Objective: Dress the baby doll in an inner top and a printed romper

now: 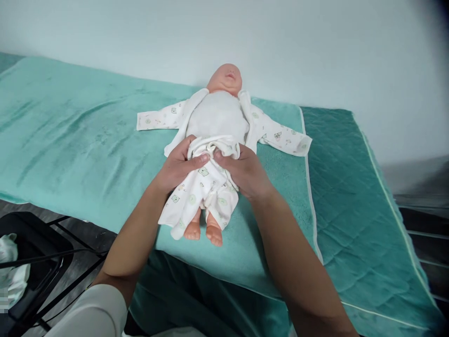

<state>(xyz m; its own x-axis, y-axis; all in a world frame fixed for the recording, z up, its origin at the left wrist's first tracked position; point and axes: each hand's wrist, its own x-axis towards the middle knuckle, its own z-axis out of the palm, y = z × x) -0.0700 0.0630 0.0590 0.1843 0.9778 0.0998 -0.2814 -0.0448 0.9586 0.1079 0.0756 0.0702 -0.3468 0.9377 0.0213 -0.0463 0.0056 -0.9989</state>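
Note:
A baby doll [228,79] lies on its back on the green blanket, with its head toward the wall. It wears a white patterned jacket [277,133], spread wide at the front over a plain white torso [219,112]. White printed baby pants [192,196] cover its legs, and both feet [213,229] stick out at the bottom. My left hand [180,164] grips the bunched waistband on one side, thumb on top. On the other side my right hand [243,168] pinches the same cloth. Both hands' fingers are partly hidden by the fabric.
The green blanket [70,121] covers the bed, over a darker quilted cover [351,187] at right. A white wall [315,51] stands behind. At lower left is a black folding chair [35,234] with patterned cloth [17,281] on it.

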